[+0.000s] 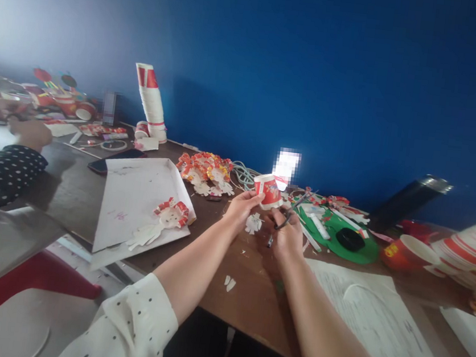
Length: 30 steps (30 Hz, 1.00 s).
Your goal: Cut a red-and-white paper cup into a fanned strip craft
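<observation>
My left hand (242,209) is closed on a red and white paper cup (269,192), held tilted above the brown table. Close beside the cup, my right hand (288,236) is wrapped round scissors (287,214); their blades point up and to the right, away from the cup. A small white paper cutout (253,223) lies on the table between my hands. Behind my left hand sits a heap of paper figures (206,172) with red and orange curled trim. Another such figure (169,216) rests on a white sheet at the left.
A tall stack of paper cups (151,102) stands by the blue wall. To the right are a green mat (361,251) with a black tape roll (350,239), a black bottle (411,201), more cups (412,253) and written papers (361,307). Another person's hands (31,131) work at far left.
</observation>
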Tool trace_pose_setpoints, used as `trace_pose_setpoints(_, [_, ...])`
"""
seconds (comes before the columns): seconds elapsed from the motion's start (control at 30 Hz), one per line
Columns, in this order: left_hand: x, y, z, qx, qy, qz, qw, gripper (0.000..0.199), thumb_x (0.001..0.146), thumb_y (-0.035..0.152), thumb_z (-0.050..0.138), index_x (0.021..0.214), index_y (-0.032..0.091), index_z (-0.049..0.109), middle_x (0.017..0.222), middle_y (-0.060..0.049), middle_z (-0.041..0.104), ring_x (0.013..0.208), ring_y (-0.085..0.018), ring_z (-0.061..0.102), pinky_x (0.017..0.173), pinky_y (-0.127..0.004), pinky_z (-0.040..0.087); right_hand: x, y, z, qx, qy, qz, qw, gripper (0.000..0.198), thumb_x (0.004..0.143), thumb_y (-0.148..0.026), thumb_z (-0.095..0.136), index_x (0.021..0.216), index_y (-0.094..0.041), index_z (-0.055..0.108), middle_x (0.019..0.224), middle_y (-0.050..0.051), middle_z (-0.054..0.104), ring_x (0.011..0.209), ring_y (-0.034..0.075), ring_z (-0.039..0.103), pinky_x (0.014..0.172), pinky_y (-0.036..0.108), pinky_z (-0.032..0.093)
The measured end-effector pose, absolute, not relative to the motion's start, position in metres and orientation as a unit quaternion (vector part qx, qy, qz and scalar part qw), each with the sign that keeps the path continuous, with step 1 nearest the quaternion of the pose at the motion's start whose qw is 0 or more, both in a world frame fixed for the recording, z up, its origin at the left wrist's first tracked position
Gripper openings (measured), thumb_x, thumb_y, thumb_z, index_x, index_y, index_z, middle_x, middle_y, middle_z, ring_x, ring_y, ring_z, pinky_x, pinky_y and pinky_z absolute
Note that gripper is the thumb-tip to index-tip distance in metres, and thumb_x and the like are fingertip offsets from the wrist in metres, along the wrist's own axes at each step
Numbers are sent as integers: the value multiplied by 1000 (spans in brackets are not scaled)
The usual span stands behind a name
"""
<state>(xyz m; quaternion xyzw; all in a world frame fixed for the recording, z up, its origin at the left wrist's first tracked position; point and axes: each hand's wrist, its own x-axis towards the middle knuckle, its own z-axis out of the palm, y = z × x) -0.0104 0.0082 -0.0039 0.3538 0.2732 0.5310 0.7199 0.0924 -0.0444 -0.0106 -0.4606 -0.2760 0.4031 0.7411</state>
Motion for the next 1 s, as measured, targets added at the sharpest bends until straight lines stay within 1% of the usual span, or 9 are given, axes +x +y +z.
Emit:
trace_pose_setpoints(0.07, [-13,12,-3,336,255,535,731,36,60,36,84,82,13,67,71,-3,68,60,-11,61,64,-25,48,96,-46,-9,-532,-290,326,725,43,62,-33,78,97,-20,57,77,-3,63,67,13,61,59,25,51])
trace_pose_setpoints(0.17, [-17,15,-1,364,250,520,731,35,63,32,82,90,13,70,79,-5,72,65,-12,64,67,-24,49,104,-51,-2,-577,-331,184,723,46,66,-36,76,105,-18,56,84,2,66,74,15,62,66,26,50])
trace_pose_setpoints(0.23, [-18,14,0,390,247,503,731,37,63,30,82,95,13,72,84,-6,73,69,-13,66,71,-25,50,108,-54,3,-580,-365,153,711,47,68,-37,75,107,-18,57,86,4,68,76,16,63,69,28,50])
trace_pose_setpoints(0.37, [-18,11,0,427,244,474,731,44,62,30,83,101,12,72,88,-8,74,75,-15,68,78,-28,50,112,-53,3,-585,-400,216,672,45,67,-39,75,103,-18,60,85,5,70,74,17,64,67,30,50])
trace_pose_setpoints(0.5, [-19,11,-2,443,229,454,738,46,60,33,84,99,12,73,88,-9,75,76,-17,69,81,-31,51,115,-48,-3,-555,-371,277,691,50,61,-42,78,101,-18,60,82,2,69,70,17,63,63,29,49])
trace_pose_setpoints(0.63, [-19,13,-4,448,234,441,741,45,60,31,85,99,13,73,86,-9,75,74,-17,69,79,-31,51,119,-44,-6,-526,-335,308,718,53,57,-40,81,100,-19,59,76,-2,65,63,13,60,61,28,47])
trace_pose_setpoints(0.77, [-18,14,-6,445,255,446,733,38,61,28,83,95,12,73,79,-8,74,71,-17,69,77,-30,52,122,-44,-5,-513,-335,304,730,53,56,-39,81,99,-18,58,74,-4,62,62,12,58,62,28,47])
trace_pose_setpoints(0.83, [-18,14,-6,437,263,443,737,35,62,27,83,92,11,73,76,-8,73,69,-17,68,76,-30,52,122,-45,-4,-516,-344,298,726,52,57,-39,81,100,-19,58,74,-4,62,63,12,58,64,29,47])
trace_pose_setpoints(1.0, [-17,15,-6,388,278,462,747,30,66,31,81,87,11,72,73,-8,73,63,-15,66,68,-27,52,116,-49,-1,-530,-374,302,699,52,57,-37,82,100,-19,59,75,-3,64,67,14,60,65,28,47])
